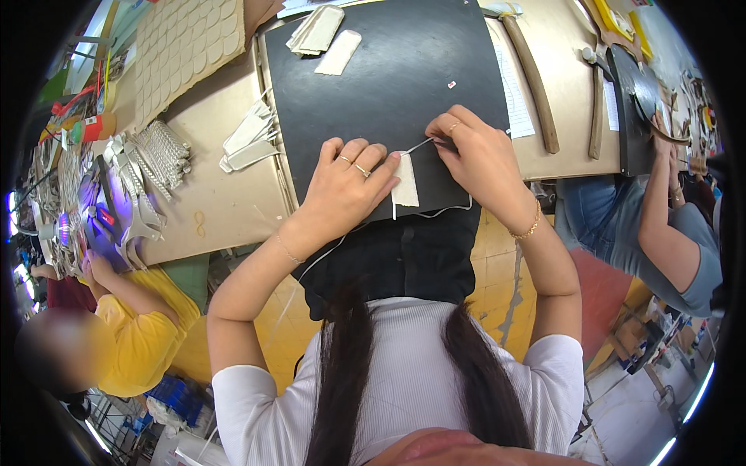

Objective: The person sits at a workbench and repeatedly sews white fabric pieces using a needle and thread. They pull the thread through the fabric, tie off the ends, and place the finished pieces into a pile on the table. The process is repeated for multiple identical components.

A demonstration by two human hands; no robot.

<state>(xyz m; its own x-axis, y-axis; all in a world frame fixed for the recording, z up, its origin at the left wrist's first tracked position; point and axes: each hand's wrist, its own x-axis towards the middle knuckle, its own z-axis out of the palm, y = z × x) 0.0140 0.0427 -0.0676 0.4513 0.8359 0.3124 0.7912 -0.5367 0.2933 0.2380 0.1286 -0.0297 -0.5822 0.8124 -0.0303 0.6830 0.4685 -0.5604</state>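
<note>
Two black mats (pixel 373 89), two hammers (pixel 532 93). The middle mat holds one stack of cream strips (pixel 313 31) and one loose strip (pixel 339 53) toward its far left corner, one more strip (pixel 406 185) at its near edge.

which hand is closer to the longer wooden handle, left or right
Right: the right hand is left of the wooden handle; the left hand is farther left, by the white piece.

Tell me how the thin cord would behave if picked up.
The thin cord is probably floppy: a loose length curves past the black mat. So slim, it's likely light. Pulled, it should straighten, as between left hand and right hand.
</note>
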